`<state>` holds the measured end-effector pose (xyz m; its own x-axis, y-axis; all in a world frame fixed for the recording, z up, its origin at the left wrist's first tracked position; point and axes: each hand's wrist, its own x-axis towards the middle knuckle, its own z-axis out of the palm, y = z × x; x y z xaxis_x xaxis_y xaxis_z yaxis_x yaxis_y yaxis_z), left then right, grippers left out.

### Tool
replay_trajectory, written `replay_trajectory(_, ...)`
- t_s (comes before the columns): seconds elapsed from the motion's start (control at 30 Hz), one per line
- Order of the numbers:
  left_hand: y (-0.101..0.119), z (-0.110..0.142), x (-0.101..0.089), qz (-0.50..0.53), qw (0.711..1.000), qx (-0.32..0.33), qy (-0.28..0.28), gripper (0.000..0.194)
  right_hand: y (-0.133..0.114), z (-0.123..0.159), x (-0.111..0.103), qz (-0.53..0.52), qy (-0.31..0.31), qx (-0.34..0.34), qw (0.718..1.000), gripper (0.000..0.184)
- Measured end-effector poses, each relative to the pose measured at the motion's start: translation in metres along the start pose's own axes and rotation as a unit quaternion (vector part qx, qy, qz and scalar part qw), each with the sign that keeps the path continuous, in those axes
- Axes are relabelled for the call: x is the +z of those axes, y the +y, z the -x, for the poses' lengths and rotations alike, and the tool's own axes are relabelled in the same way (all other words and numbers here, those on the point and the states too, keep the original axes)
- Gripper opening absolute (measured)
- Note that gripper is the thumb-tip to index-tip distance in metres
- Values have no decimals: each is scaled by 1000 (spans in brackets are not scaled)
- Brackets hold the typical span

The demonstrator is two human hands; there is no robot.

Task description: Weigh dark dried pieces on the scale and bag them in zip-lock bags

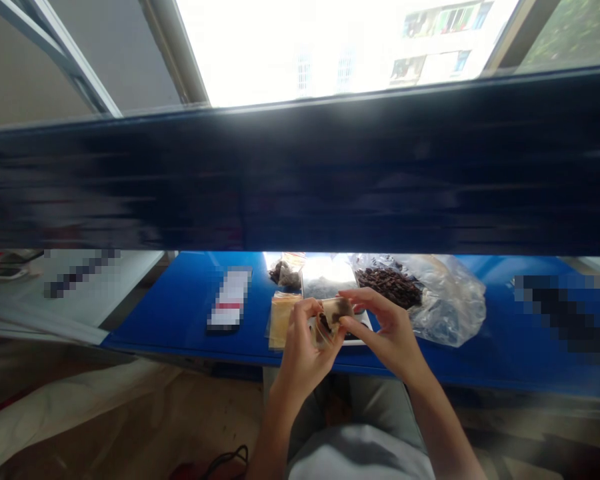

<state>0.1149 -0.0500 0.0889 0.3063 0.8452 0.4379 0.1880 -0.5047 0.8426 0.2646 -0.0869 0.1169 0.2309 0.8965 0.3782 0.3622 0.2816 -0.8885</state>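
Observation:
Both hands hold a small see-through pouch (336,308) with dark brown pieces in it, in front of me over the desk. My left hand (304,350) wraps its fingers around the pouch's left and lower side. My right hand (391,328) pinches the right edge between thumb and fingers. Under the hands is a bright white-edged flat thing (325,287), partly hidden. Left of it lies a stack of yellowish flat pouches (280,317). On the right, dark brown dried strips (390,287) spill in an open clear plastic bag (453,307).
A dark blue panel (300,180) crosses the view above the blue desk (175,320). Small filled pouches (289,273) lie behind the stack. A pixelated phone-like object (230,297) is on the left, and a pixelated dark object (565,317) on the right.

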Motion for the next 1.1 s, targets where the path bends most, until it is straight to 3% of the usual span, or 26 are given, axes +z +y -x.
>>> replay_trajectory(0.17, -3, -2, 2, 4, 1000, -12, -26, 37, 1, 1, -1, 9, -2, 10, 1000, 29)
replay_trajectory(0.4, -3, -6, 5, -32, 998, 45, 28, 38, -1, 0, -2, 21, -9, 8, 1000, 23)
replay_trajectory(0.5, -1, -6, 5, -26, 999, 29, 7, 38, -2, 0, -2, 36, -1, -7, 999, 23)
replay_trajectory(0.6, -1, -5, 6, -11, 1000, 14, -22, 37, -3, -1, -1, 36, -35, -15, 999, 22)
replay_trajectory(0.77, -6, -3, 7, -19, 999, 37, -34, 41, -7, -1, -1, 49, -66, -48, 995, 22)
replay_trajectory(0.97, -4, -2, 6, -33, 998, 44, -43, 40, -5, 0, -1, 54, -70, 1, 996, 23)
replay_trajectory(1.1, -5, -3, 6, 2, 999, 33, -33, 42, -3, 2, 1, 43, -52, -18, 998, 22)
